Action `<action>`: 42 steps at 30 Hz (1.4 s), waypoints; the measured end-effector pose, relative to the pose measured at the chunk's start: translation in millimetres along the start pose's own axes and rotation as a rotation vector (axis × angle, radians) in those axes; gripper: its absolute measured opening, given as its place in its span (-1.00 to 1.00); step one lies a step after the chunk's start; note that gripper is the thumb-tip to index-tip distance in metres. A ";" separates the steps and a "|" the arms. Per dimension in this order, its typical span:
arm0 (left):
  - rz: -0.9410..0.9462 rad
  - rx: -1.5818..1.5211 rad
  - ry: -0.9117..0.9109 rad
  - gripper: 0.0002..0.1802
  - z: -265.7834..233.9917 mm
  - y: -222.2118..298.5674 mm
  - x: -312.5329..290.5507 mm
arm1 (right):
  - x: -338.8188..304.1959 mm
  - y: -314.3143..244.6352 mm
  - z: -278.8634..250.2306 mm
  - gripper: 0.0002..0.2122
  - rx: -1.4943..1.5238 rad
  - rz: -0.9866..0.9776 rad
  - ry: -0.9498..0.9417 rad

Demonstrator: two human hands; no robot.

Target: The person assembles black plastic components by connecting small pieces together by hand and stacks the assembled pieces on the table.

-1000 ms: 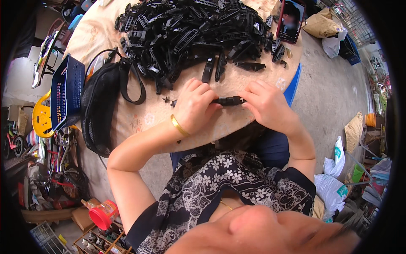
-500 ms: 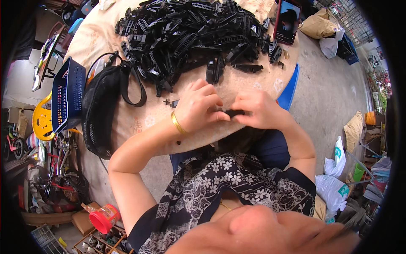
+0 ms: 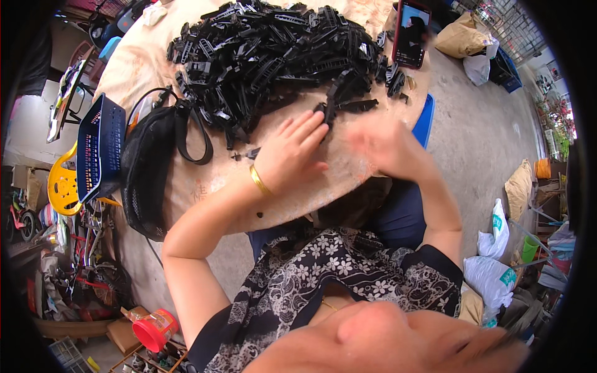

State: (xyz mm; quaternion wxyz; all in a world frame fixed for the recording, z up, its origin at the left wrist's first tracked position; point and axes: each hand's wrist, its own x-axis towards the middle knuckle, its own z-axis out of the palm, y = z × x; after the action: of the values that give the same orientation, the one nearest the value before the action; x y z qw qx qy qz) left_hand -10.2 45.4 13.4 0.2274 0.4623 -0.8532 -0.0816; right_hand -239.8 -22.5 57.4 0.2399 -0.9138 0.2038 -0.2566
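A big heap of black plastic parts [image 3: 267, 59] covers the far half of the round table. My left hand [image 3: 289, 149], with a gold bangle at the wrist, is open with its fingers stretched out. Its fingertips reach a black plastic part [image 3: 328, 112] at the heap's near edge; whether they press on it I cannot tell. My right hand [image 3: 385, 146] hovers over the table's right side, smeared by motion, so its fingers are unclear. One small black piece [image 3: 252, 153] lies beside my left wrist, and a dark bit [image 3: 260, 214] sits close to the near edge.
A phone [image 3: 410, 34] stands at the heap's right. The black mesh bag [image 3: 149, 168] lies on the table's left, beside a blue basket [image 3: 99, 149] and a yellow stool [image 3: 62, 180]. White sacks [image 3: 488, 280] rest on the floor at right.
Both hands were together over the near table edge, pinching a small black piece. They are now apart; the left fingers have straightened and the right hand has moved up, blurred.
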 end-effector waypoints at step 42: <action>0.180 -0.109 0.103 -0.65 -3.9 17.7 -9.0 | 168.7 77.2 23.4 -0.84 -0.815 0.285 -0.240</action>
State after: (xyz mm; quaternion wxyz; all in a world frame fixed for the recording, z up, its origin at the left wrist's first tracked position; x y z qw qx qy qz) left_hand -17.5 63.0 20.3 0.3020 0.3746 -0.8726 -0.0835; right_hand -113.4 -160.1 60.4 -0.0847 -0.9198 0.3829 -0.0118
